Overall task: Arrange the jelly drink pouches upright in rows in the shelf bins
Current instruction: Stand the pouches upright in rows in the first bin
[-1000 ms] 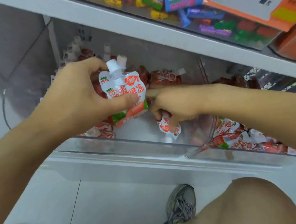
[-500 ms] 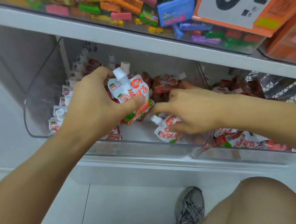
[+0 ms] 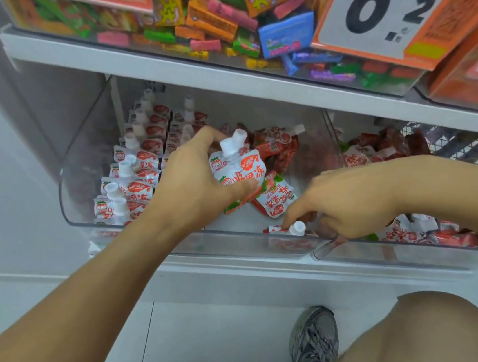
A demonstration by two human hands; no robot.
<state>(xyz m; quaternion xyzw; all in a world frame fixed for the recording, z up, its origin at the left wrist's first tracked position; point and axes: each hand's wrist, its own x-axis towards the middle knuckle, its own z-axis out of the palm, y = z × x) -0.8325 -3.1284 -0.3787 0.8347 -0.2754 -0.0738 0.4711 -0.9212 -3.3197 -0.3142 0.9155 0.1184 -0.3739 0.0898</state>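
Strawberry jelly pouches stand upright in rows (image 3: 136, 176) at the left of a clear shelf bin (image 3: 225, 248). My left hand (image 3: 193, 187) grips upright pouches (image 3: 237, 167) with white caps by the middle of the bin, thumb across the front one. Just right of it, one pouch lies upside down (image 3: 276, 198) on the bin floor. My right hand (image 3: 352, 199) is low at the front wall, fingers curled, index fingertip and thumb on the neck of a pouch lying flat (image 3: 294, 228). Loose pouches (image 3: 276, 148) are heaped at the back.
A second clear bin (image 3: 393, 251) on the right holds jumbled pouches. The shelf above (image 3: 218, 77) carries a bin of mixed candy and an orange price sign (image 3: 385, 6). A wire basket (image 3: 454, 140) sits far right. My knee (image 3: 419, 333) and shoe (image 3: 313, 338) are below.
My right hand moved down and forward to the bin's front wall, onto a flat pouch. My left hand kept its grip on the upright pouches. The camera tilted up and left.
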